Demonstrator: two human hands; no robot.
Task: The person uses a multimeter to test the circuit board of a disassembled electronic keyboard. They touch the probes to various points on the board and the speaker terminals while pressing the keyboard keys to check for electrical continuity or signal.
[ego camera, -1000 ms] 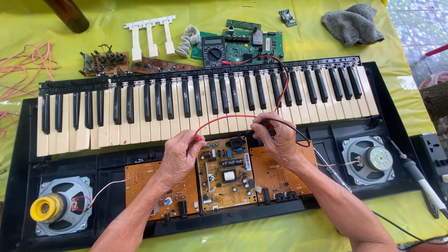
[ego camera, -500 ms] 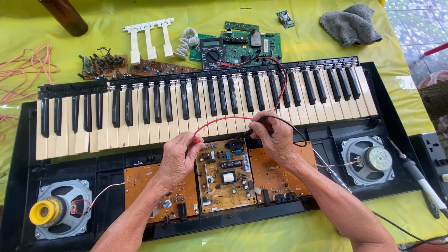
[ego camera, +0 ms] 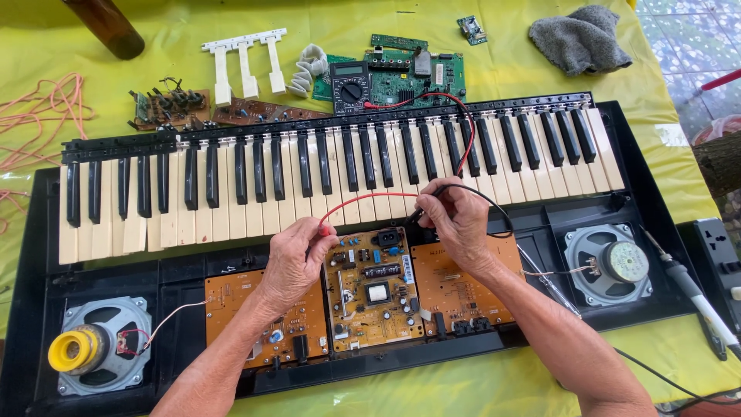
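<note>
Opened keyboard case (ego camera: 31,232) lying flat on yellow cloth, lid off so the inside faces up; all places below given relative to the middle circuit board (ego camera: 374,289).

Far left and lower: speaker (ego camera: 100,347) seated in the case's corner, yellow roll of tape (ego camera: 73,349) resting on its cone, a thin wire running from it toward the boards.

Just left: left hand (ego camera: 293,262) laid over the left brown board (ego camera: 262,320), fingers pinched together on the red probe (ego camera: 326,229), tip held down at the middle board's upper left corner, apparently for steady contact.

Arching above: red lead (ego camera: 370,197) crossing the white keys (ego camera: 231,208).

Just right and slightly above: right hand (ego camera: 459,220), fingers closed on the black probe (ego camera: 417,215), tip angled down beside the board's top edge.

Well above, beyond the keys: multimeter (ego camera: 351,86) set face up on the cloth where both leads reach it.

Far right: second speaker (ego camera: 610,262) in its own recess of the case, soldering iron (ego camera: 695,297) parked beyond the rim.
</note>
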